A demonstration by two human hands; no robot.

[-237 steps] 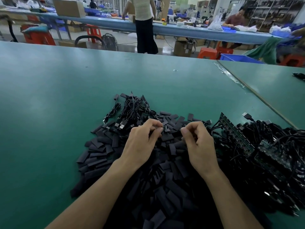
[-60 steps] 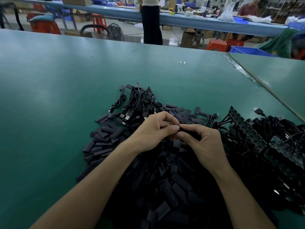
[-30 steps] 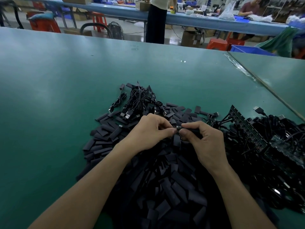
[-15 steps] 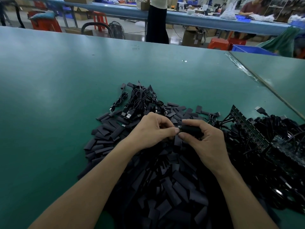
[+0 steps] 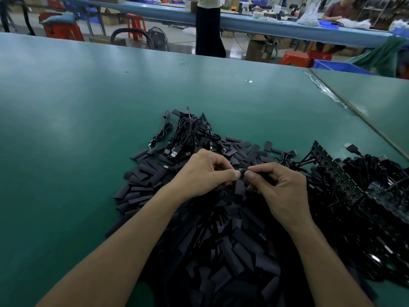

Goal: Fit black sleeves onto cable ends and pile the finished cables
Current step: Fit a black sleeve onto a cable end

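My left hand [image 5: 205, 171] and right hand [image 5: 281, 187] meet thumb to thumb over the heap of loose sleeves [image 5: 221, 240], which spreads from the near edge of the table [image 5: 88, 107] towards its middle. I work low and right above that heap so the next sleeve is always within reach.

My left thumb and forefinger are pinched on the cable end [image 5: 242, 171]. Only its small greenish tip shows, in the gap between my two thumbs. My right thumb and forefinger pinch a black sleeve [image 5: 257, 173], with the other fingers curled under it. It is mostly covered by my fingers, so I cannot tell how far the end has gone in. I hold both close to their tips so that neither bends as I line them up, and I judge the fitting is in hand but not finished.

The finished cables [image 5: 188, 134] lie coiled just beyond the heap, on the side towards the far edge, where I can drop this one without reaching across anything. The tangle of cables [image 5: 376, 196] and the dark circuit strip [image 5: 336, 173] sit towards the right edge, by my right hand
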